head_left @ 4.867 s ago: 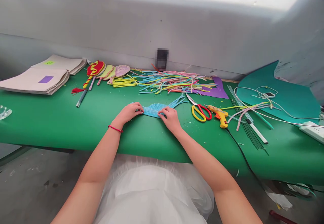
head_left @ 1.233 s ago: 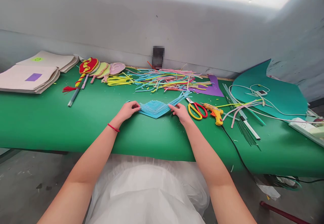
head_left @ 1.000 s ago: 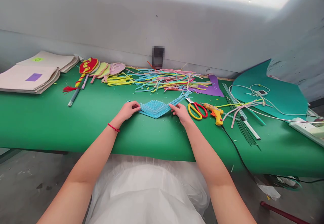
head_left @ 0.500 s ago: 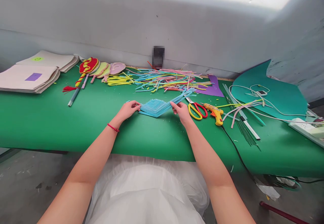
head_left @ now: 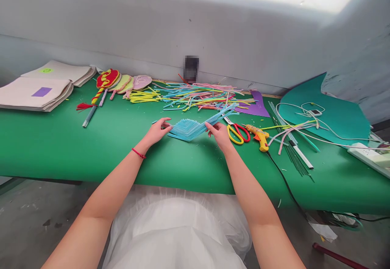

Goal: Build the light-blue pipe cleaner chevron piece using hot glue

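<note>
A blue piece made of bent pipe cleaners [head_left: 187, 129] lies in the middle of the green table, its loose strands fanning up to the right. My right hand [head_left: 217, 133] pinches these strands at the piece's right side. At the left corner, my left hand [head_left: 160, 130] has thumb and fingers closed on the piece's edge, with a short blue end showing behind the fingers. Scissors with yellow and red handles [head_left: 238, 134] lie just right of my right hand, beside a yellow glue gun [head_left: 258, 136].
Behind the piece spreads a pile of coloured pipe cleaners [head_left: 201, 95]. Round fans [head_left: 107, 78] and paper stacks [head_left: 36, 94] sit at the left. Thin wires, a white cable, a teal sheet [head_left: 329, 112] and a power strip [head_left: 365, 151] are at the right.
My left hand has shifted slightly to the right and its fingers have moved on the piece's left corner. My right hand holds the strands almost as before.
</note>
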